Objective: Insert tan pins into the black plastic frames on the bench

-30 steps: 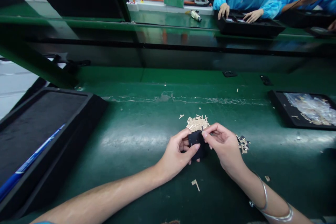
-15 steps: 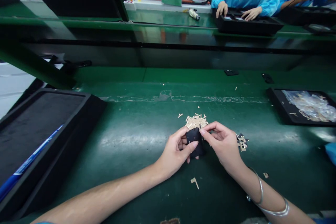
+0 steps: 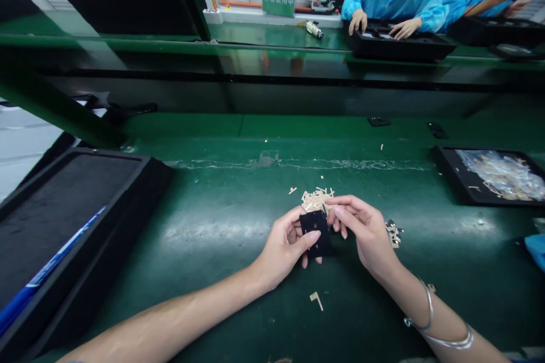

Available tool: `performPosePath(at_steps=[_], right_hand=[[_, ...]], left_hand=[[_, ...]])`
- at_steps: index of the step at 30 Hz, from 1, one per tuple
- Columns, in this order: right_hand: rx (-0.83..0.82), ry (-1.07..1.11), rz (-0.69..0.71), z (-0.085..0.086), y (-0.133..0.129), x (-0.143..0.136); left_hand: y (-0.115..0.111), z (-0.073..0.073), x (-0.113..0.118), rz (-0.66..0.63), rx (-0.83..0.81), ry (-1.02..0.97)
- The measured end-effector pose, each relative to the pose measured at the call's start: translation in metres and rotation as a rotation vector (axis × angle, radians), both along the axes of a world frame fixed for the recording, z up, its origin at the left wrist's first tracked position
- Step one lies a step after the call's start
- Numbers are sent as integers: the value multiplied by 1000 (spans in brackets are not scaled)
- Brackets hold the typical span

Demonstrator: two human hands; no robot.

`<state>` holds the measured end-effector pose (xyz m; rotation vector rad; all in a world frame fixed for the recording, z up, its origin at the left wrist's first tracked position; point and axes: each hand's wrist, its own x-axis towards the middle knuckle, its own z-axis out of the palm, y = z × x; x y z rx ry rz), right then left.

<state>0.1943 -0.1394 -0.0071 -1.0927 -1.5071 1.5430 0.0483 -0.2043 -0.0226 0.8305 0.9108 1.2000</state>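
Black plate (image 3: 310, 224) | held over green bench (image 3: 221, 272), near side of pale strip pile (image 3: 314, 201) | left hand (image 3: 286, 247) grips left side, thumb across face, apparently steadying it | right hand (image 3: 360, 221) at far right corner, seemingly left exposed for access; pinch: cannot tell

Surfaces, from my remote post
I note glossy green benchtop (image 3: 213, 232), matt black plate (image 3: 322, 232), shiny metal bangle (image 3: 456, 345), crinkled clear plastic (image 3: 496, 170).
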Motion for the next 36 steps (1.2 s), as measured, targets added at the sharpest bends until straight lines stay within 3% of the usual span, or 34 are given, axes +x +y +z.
performPosePath(at_steps=[9, 19, 36], right_hand=[[-98, 21, 118, 5, 6, 2], [-103, -16, 92, 7, 5, 0], [-317, 97, 163, 6, 7, 0]], left_hand=[[0, -1, -1, -21, -7, 4], [0, 0, -1, -10, -12, 2], [3, -3, -2, -28, 4, -41]])
